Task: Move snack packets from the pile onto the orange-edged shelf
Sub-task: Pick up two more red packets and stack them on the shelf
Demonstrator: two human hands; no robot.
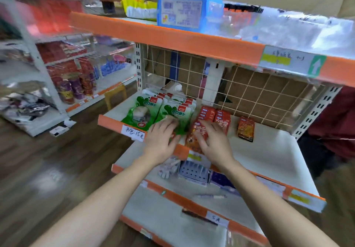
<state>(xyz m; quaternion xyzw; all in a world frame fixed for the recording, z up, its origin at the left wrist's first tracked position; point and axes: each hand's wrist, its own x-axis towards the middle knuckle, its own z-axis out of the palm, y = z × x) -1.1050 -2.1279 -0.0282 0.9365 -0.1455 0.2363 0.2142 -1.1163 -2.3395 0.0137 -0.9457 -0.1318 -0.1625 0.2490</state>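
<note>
Two rows of green-and-white snack packets (141,112) stand on the left of the orange-edged shelf (111,122). Beside them stand red snack packets (222,119), and one more red-orange packet (245,129) stands alone further right. My left hand (163,137) reaches over the shelf edge with straight fingers touching the front green packet of the right row (179,115). My right hand (213,139) lies with spread fingers on a red-orange packet (194,139) at the shelf front. The frame is blurred by motion.
An upper orange-edged shelf (172,39) carries a blue pack (182,10) and other goods overhead. Lower shelves hold small boxes (194,171) and pens. A wire grid backs the shelf. Another white rack (57,85) with red goods stands to the left across the wooden floor.
</note>
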